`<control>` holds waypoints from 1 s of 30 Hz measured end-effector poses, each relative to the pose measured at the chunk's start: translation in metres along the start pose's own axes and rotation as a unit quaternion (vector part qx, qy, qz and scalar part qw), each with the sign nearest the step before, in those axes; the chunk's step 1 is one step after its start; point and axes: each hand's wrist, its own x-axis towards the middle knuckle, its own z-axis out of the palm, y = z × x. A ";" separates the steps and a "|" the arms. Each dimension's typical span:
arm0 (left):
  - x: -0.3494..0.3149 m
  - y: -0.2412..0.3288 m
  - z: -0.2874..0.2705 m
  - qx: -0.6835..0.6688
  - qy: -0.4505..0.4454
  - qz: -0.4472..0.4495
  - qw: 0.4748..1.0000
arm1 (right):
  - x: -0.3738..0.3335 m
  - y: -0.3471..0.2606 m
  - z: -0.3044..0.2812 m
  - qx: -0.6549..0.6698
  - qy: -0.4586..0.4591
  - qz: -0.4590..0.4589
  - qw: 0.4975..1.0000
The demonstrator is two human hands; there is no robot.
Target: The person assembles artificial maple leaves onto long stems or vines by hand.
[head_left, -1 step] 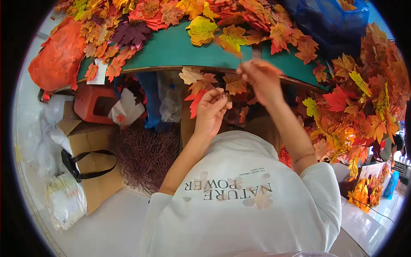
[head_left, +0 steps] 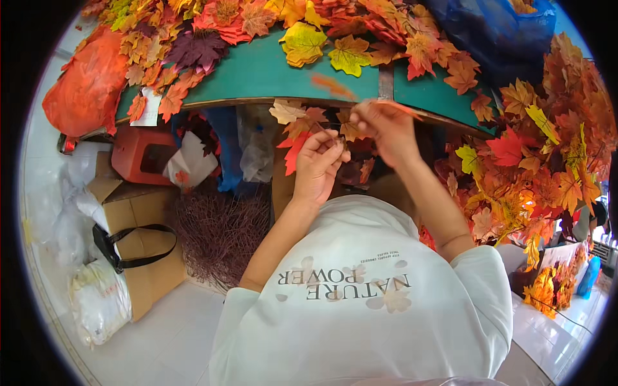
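Note:
My left hand (head_left: 320,161) is closed in a pinch around the thin stem of an artificial maple branch, just in front of the table edge. Its leaves, a red leaf (head_left: 297,153) and a pale tan leaf (head_left: 287,111) among them, spread out beyond the fingers. To the right and slightly farther off, my right hand (head_left: 388,132) has its fingers pinched on an orange artificial leaf (head_left: 333,85), which is smeared by motion over the table. Another orange leaf piece (head_left: 400,110) shows at the back of that hand. The fingertips of both hands are close but apart.
Loose maple leaves (head_left: 303,45) lie in heaps along the green table (head_left: 257,71). A blue plastic bag (head_left: 496,38) stands at the far right, above a large pile of leafy branches (head_left: 515,167). Brown stems (head_left: 222,231), a cardboard box (head_left: 145,257) and a red stool (head_left: 138,154) are at left.
My right hand has come down a little and toward my left hand. The orange leaf in it has swung left and lower. My left hand has hardly moved.

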 end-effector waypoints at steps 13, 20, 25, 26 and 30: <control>0.003 -0.014 0.009 0.066 0.018 0.058 0.996 | -0.026 0.053 0.014 0.167 0.089 -0.016 0.982; 0.005 -0.013 0.007 0.098 0.033 0.050 0.993 | -0.025 0.059 0.013 0.204 0.092 -0.017 0.975; 0.006 -0.015 0.007 0.097 0.044 0.049 0.993 | -0.026 0.062 0.015 0.191 0.103 -0.023 0.976; 0.007 -0.015 0.007 0.097 0.044 0.048 0.993 | -0.026 0.063 0.015 0.190 0.095 -0.031 0.977; 0.010 -0.016 0.010 0.101 0.045 0.049 0.993 | -0.024 0.066 0.013 0.256 0.114 -0.004 0.960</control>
